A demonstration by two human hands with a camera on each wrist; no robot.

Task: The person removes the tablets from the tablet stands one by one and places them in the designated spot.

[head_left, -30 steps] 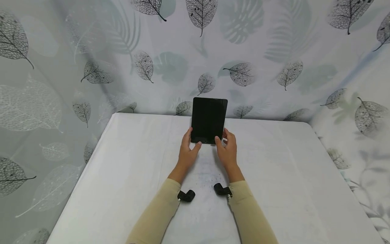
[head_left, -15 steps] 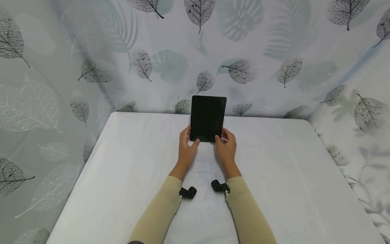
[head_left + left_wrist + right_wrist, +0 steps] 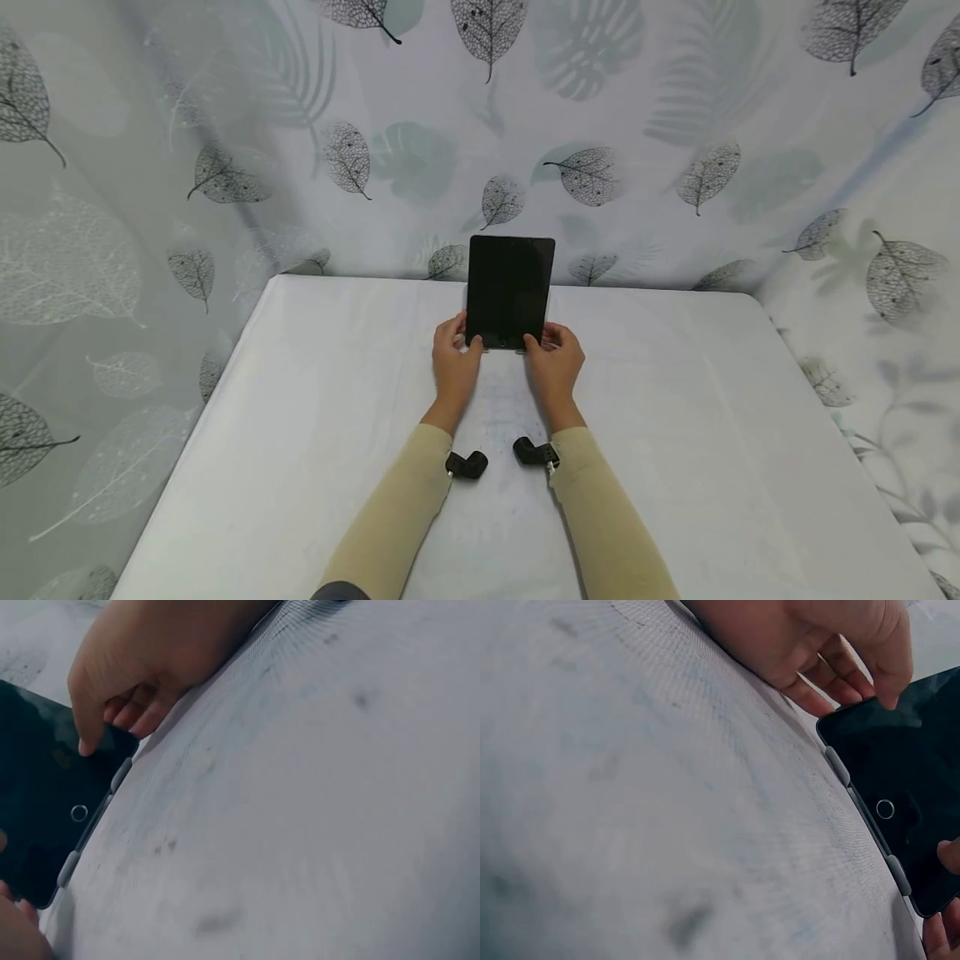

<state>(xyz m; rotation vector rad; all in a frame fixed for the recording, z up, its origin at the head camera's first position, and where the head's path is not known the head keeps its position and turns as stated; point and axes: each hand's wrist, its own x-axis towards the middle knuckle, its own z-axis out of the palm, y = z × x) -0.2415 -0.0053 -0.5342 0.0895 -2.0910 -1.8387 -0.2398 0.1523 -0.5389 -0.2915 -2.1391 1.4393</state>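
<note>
In the head view, a black tablet (image 3: 510,292) with a dark screen stands leaning back near the table's far edge. My left hand (image 3: 455,367) holds its lower left corner, thumb on the front and fingers around the side. My right hand (image 3: 557,367) grips the lower right corner the same way. In the left wrist view, two grey tabs (image 3: 121,774) show along the tablet's bottom edge, beside the round home button (image 3: 79,813). The right wrist view shows the home button (image 3: 885,809) and tabs too. The tablet's back is hidden.
A white cloth covers the table (image 3: 315,417). Behind it and at both sides hang curtains (image 3: 420,83) with a leaf print. A small black camera (image 3: 467,465) sits on the left wrist, another camera (image 3: 535,452) on the right.
My left thumb has slid left toward the tablet's lower left corner, and a second tab shows there. The forearms have drawn slightly closer together. The head view has shifted a little.
</note>
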